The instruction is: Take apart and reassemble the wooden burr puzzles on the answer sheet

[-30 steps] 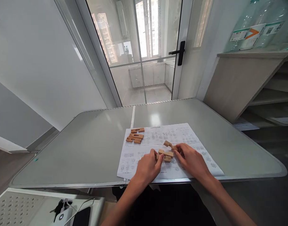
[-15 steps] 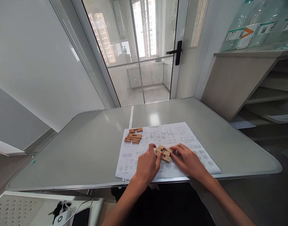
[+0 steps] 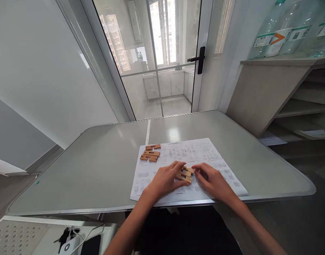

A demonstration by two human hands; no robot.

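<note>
Several light wooden puzzle pieces [image 3: 185, 173], notched bars, lie side by side on a printed paper sheet [image 3: 202, 148]. My left hand [image 3: 167, 178] spans them from the left, its fingers at the far side and its thumb along the near side, closed on the group and hiding their left ends. At their right end is my right hand [image 3: 210, 179], fingers curled, with index finger and thumb tips at the end of one light piece. Darker reddish wooden puzzle pieces [image 3: 151, 153] with slots and notches lie on the sheet's upper left corner, untouched.
The grey table [image 3: 98, 170] has a metal edge and a seam. Behind it stands a glass door [image 3: 167, 88]. Plastic bottles [image 3: 281, 39] stand on a wooden shelf unit [image 3: 274, 88] at right. A phone [image 3: 91, 245] and white charger [image 3: 69, 246] lie on a lower surface at left.
My left hand has turned and flattened, its fingers reaching over the far side of the light pieces and its thumb moving to their near side. My right hand has barely moved.
</note>
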